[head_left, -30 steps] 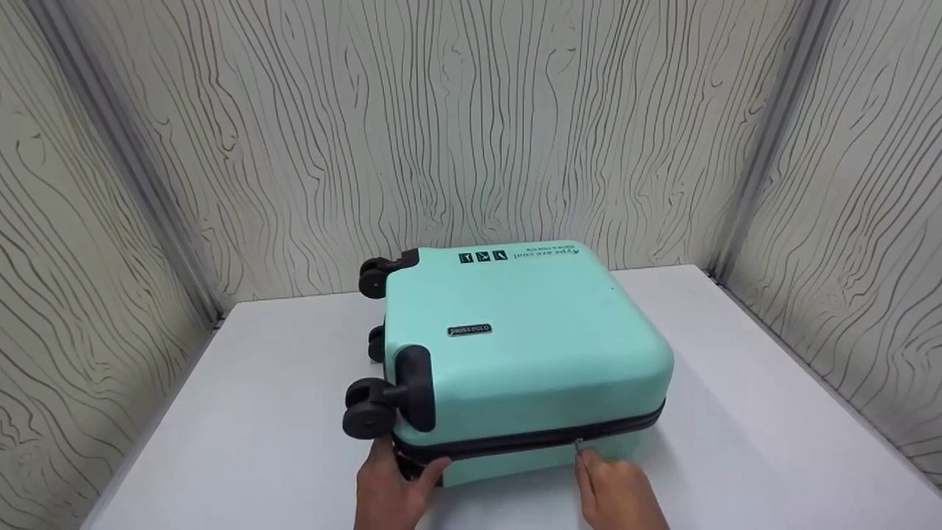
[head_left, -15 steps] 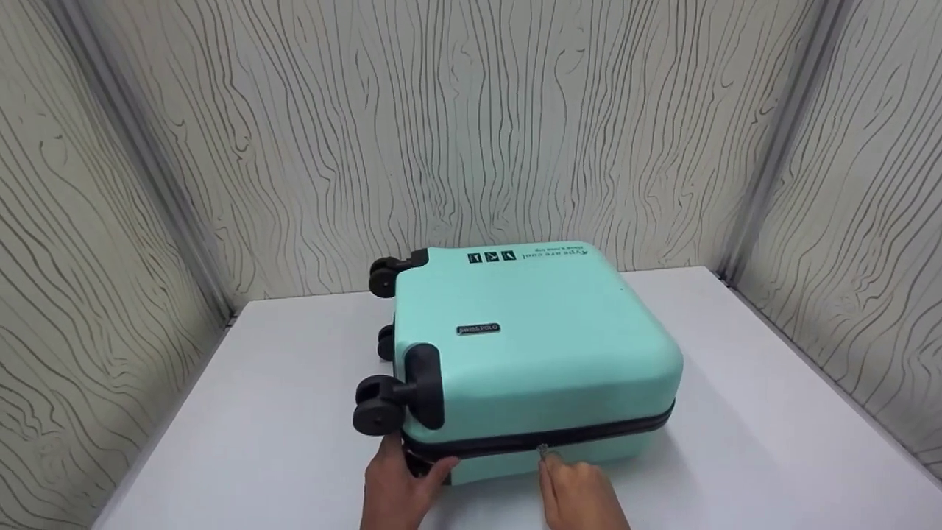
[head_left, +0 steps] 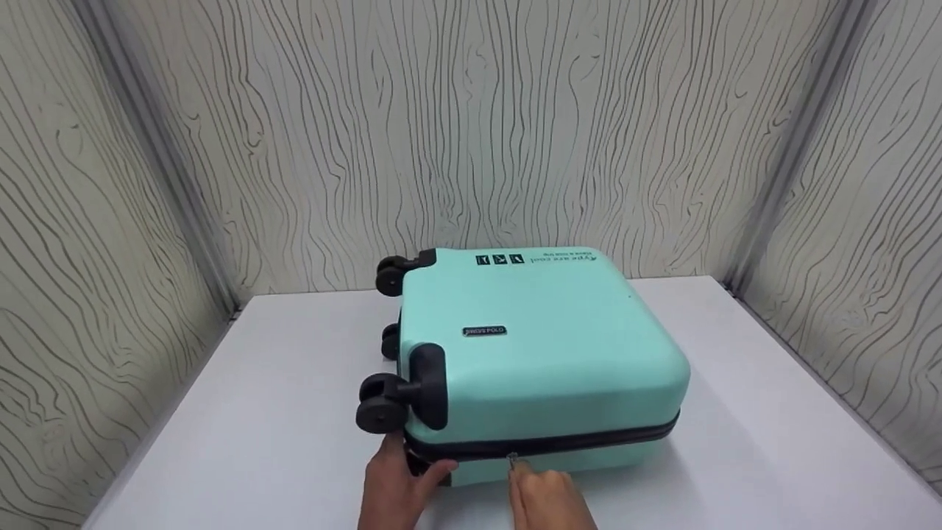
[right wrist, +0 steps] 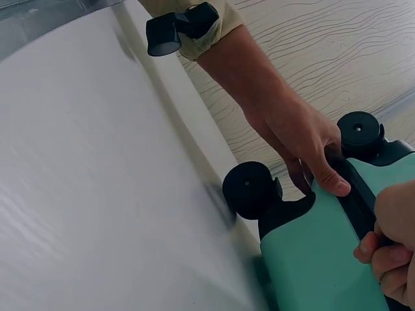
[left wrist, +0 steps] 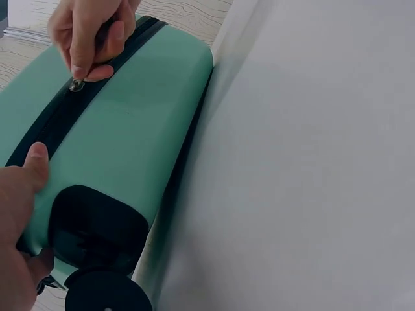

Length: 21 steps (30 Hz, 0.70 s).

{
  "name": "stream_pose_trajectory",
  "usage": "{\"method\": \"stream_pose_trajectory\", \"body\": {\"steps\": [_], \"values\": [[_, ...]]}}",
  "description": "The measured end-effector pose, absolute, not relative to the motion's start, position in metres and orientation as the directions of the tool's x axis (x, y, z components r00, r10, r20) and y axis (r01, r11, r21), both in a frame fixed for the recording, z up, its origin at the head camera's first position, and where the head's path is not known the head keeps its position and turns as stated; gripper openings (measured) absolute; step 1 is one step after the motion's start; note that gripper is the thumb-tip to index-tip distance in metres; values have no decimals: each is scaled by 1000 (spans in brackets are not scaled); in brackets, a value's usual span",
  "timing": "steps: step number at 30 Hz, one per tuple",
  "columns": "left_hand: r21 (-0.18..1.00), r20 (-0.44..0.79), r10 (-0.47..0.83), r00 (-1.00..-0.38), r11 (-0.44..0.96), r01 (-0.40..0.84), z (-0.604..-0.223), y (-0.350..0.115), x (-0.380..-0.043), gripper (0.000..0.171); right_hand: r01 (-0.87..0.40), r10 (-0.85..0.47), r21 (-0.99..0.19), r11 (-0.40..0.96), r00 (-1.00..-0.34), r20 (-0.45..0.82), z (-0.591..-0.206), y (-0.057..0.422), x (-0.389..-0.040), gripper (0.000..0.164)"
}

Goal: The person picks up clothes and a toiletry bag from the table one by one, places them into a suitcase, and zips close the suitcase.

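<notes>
A mint-green hard-shell suitcase [head_left: 559, 324] lies flat on the table, its wheels to the left. Along its near side runs a black zipper band [head_left: 596, 440]. My right hand [head_left: 550, 502] pinches the metal zipper pull [left wrist: 77, 85] between thumb and forefinger, a little left of the middle of that side. At the near left corner, below a black wheel [head_left: 383, 414], my left hand [head_left: 394, 486] grips the suitcase. Its thumb [left wrist: 37, 159] presses by the zipper band in the left wrist view, and its other fingers are partly hidden behind the corner.
The suitcase stands on a white table [head_left: 280, 412], with bare surface to its left and right. Behind it rises a wood-grain patterned wall [head_left: 471, 132], with matching side panels. Two more black wheels [head_left: 390, 277] stick out at the far left.
My right hand has slid the zipper pull leftward along the near side, closer to my left hand. The left hand keeps its grip at the corner. The head view has shifted slightly.
</notes>
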<state>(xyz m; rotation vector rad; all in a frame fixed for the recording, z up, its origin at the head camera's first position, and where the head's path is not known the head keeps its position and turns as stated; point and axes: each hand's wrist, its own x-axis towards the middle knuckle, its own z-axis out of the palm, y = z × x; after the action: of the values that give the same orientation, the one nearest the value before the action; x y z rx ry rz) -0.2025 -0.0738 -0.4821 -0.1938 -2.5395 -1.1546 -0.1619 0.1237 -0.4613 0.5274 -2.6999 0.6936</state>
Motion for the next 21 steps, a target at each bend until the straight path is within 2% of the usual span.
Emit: {"method": "stream_pose_trajectory", "body": {"steps": [4,10,14,21], "values": [[719,340,-21,-940,651,245,-482,-76,-202,85,-449,-312,-391,803,-877,365,-459,106,-164,28],[726,319,0,-948,643,244,-484,-75,-201,72,-489,-360,-319,812,-849,387,-460,79,-163,25],[704,368,-9,-930,656,272,-486,-74,-202,69,-493,-380,-308,814,-852,360,-457,68,-164,20],[688,398,-40,-917,674,269,-488,-75,-204,63,-486,-387,-336,807,-864,322,-452,51,-167,25]]}}
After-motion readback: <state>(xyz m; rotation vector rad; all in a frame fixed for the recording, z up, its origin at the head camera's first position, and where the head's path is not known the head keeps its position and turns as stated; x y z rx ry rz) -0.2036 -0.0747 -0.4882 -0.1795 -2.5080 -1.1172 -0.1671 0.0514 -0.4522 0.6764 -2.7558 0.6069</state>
